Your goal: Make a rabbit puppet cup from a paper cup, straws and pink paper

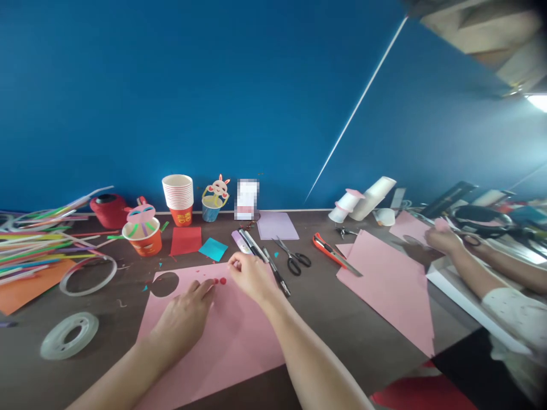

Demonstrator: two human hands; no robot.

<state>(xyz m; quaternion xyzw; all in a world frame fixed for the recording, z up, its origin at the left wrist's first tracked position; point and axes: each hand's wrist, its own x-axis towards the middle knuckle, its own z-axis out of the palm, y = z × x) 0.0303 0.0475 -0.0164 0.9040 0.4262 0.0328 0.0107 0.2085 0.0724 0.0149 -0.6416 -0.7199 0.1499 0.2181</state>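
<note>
A pink sheet of paper (239,347) lies on the table in front of me, with a round hole cut near its far left corner. My left hand (183,313) rests on it, palm down, fingers stretched forward. Its fingertips are at a small red paper dot (216,281), and a second red dot (223,281) lies just right of it. Over the sheet's far edge, my right hand (252,276) is closed with thumb and index finger pinched together. Whatever is between them, if anything, is too small to make out. Tiny red scraps lie near the far edge.
Scissors (293,256), pens (277,273) and an orange utility knife (335,253) lie to the right. Paper cups (177,193) stand along the wall. Left are a tape roll (70,336) and colourful sticks (29,250). At far right, another person's hands (444,236) hold pink paper.
</note>
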